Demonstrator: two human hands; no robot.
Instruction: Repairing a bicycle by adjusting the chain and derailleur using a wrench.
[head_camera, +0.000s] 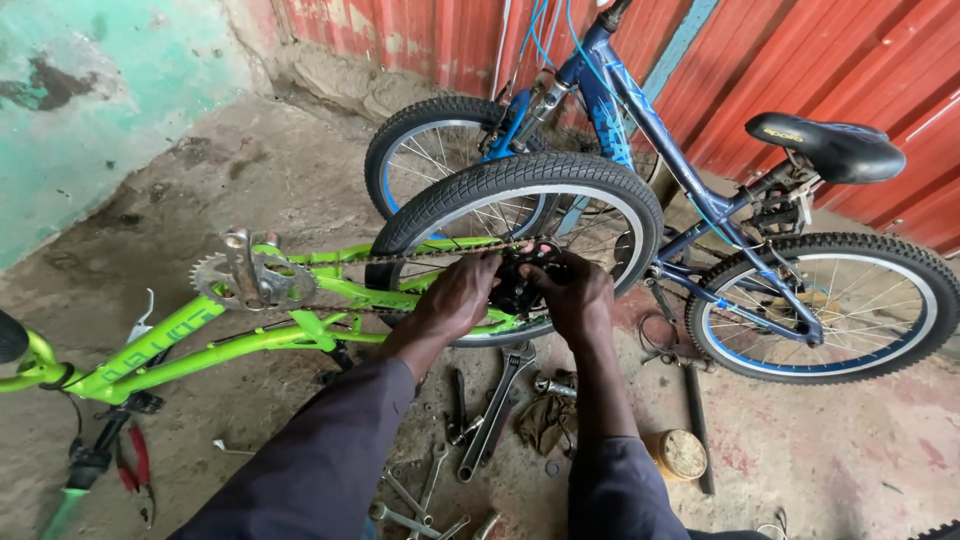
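Note:
A lime-green bicycle (180, 340) lies upside down across the concrete floor, its rear wheel (520, 190) raised. The crank and chainring (250, 275) stick up at the left, and the chain (400, 258) runs from there to the rear hub. My left hand (455, 300) grips the black rear sprocket and hub (520, 285) from the left. On the same hub, my right hand (580, 300) closes from the right. The fingers of both hands hide most of the sprocket.
A blue bicycle (700, 200) stands upright behind, against a red corrugated wall. Several wrenches (495, 410), a rag (545, 420), a small round tin (682, 455) and red-handled pliers (135, 465) lie on the floor near my arms.

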